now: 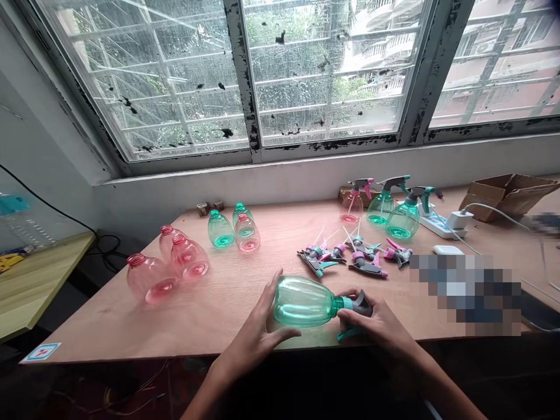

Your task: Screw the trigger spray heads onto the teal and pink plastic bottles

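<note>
A clear green spray bottle (304, 300) lies sideways in the air above the table's front edge, its base toward the left. My right hand (371, 321) is closed around its neck and the grey-and-teal spray head (361, 303). At the base, my left hand (262, 326) has its fingers stretched up and its thumb held out apart; whether the palm touches the plastic I cannot tell. Beyond the right hand lies a pile of loose spray heads (367, 268), grey with pink or teal parts, some with white tubes.
Pink bottles without heads (151, 280) stand at the left of the wooden table (236, 291). Green ones (220, 230) and another pink bottle (247, 233) are farther back. Three bottles with heads (402, 219) stand near a power strip (441, 224) and a cardboard box (503, 201).
</note>
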The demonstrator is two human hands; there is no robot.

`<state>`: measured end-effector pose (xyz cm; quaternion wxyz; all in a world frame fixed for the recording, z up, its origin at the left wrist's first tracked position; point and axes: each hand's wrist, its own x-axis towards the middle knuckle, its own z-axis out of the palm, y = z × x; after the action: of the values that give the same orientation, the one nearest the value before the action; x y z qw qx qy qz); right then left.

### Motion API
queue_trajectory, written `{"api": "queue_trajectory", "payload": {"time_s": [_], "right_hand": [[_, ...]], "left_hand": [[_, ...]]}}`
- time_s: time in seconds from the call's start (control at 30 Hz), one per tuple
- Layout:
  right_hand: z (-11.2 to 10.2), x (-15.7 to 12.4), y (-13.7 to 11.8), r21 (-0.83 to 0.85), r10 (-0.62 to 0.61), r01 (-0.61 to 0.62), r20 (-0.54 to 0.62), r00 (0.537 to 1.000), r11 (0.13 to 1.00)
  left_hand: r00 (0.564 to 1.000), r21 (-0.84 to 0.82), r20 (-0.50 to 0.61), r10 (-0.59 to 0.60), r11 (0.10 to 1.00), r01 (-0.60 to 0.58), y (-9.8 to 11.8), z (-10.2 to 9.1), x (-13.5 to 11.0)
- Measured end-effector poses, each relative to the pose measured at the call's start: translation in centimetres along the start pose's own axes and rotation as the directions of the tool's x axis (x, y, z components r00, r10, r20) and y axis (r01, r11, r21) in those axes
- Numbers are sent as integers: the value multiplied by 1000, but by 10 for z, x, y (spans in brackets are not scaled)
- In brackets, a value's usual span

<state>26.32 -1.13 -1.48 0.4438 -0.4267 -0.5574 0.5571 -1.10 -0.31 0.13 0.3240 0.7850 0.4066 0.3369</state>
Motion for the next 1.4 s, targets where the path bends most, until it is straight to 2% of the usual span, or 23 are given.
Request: {"api": "queue_trajectory", "payload": {"time_s": [0.1, 0.3, 0.5, 0.7, 0.9, 1.23, 1.4], "right_hand": [[0, 1, 1, -14, -11, 11, 2, 1000, 1000], [1, 0, 0, -35, -16, 16, -14, 1000, 999], [0, 1, 0, 2, -19, 19, -3, 1000, 1000], [-1, 2, 0, 17, -23, 22, 6, 1000, 1000], [1, 1, -1, 8, -34, 34, -10, 999, 999], [0, 1, 1, -9, -38, 38, -37, 999, 999], [0, 3, 4, -16, -43, 42, -71, 997, 999]], "left_hand": [[998, 44, -50, 39, 998, -37, -4, 2, -1], [999, 17, -36, -39, 999, 39, -4, 1, 0], [994, 56, -94, 52, 997, -46, -4, 2, 1], [997, 48, -82, 13, 999, -9, -5, 0, -1], [991, 41, -118, 64, 997, -59, -3, 1, 3], [993, 12, -119, -11, 1000, 13, -1, -2, 2], [992, 41, -106, 67, 997, -63, -2, 0, 0]]}}
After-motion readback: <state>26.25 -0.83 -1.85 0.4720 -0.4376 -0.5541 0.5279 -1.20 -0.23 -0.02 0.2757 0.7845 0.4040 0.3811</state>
